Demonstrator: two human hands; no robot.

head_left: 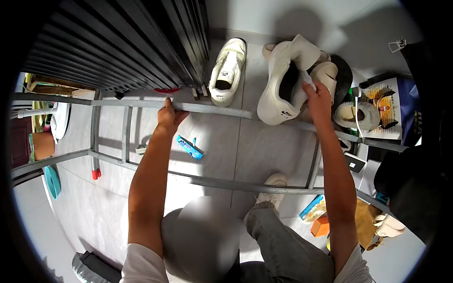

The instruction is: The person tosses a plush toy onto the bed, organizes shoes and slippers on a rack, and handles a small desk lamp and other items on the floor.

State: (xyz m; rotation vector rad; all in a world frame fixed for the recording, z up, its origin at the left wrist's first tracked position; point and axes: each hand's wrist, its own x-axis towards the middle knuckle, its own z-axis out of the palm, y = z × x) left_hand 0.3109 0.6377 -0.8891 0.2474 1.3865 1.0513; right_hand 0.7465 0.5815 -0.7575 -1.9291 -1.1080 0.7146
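Note:
My left hand (171, 116) is closed around the grey metal rail (212, 109) of a low frame, near the black slatted panel. My right hand (319, 100) grips the collar of a large white sneaker (275, 89), with the fingers pinched on its edge. That sneaker is tilted, its dark insole showing, and sits at or just above the far rail. Its mate, another white sneaker (228, 70), stands on the floor by the wall, toe away from me. Beige shoes (325, 75) lie behind my right hand, partly hidden by it.
A black slatted panel (141, 42) stands at the upper left. A fluffy slipper (356, 116) and a printed bag (384, 106) are at the right. A blue wrapper (189, 147) lies on the tiled floor inside the frame. The frame's near rail (212, 183) crosses before my legs.

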